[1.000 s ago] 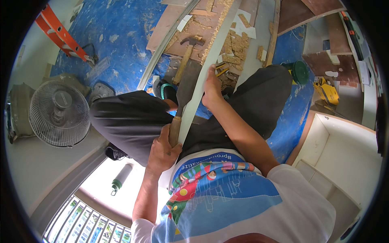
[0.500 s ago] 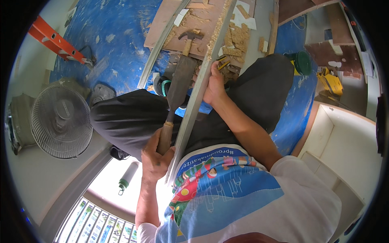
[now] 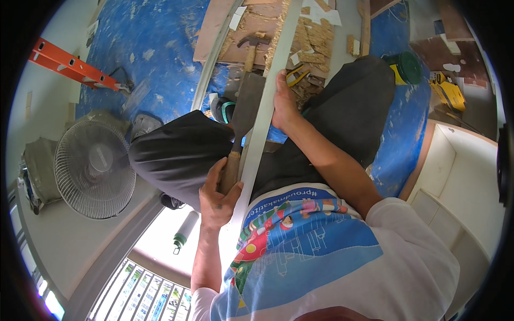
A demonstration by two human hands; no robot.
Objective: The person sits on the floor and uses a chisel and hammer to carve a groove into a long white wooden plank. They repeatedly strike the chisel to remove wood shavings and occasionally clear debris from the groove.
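My left hand (image 3: 218,200) is closed round the wooden handle of a machete (image 3: 248,104) with a broad, dark, square-ended blade. The blade lies along the left side of a long pale wooden strip (image 3: 262,134); whether it touches the strip cannot be told. My right hand (image 3: 285,104) grips this strip from its right side, its thumb along the edge and its other fingers hidden behind. The strip slants from my waist up past the top of the view. Just beyond the blade's end, a claw hammer (image 3: 251,48) rests on a brown board (image 3: 209,40).
Broken chipboard pieces (image 3: 316,45) and yellow-handled pliers (image 3: 297,76) lie beyond my right hand. A metal channel (image 3: 206,80) stretches along the left. Around me are a fan (image 3: 95,168), an orange ladder (image 3: 75,67), a green bucket (image 3: 407,68), a bottle (image 3: 184,232) and a white cabinet (image 3: 455,176).
The machete and my left hand have come closer to the strip's left side. The strip has turned slightly, showing more of its pale face. The whole view has shifted a little.
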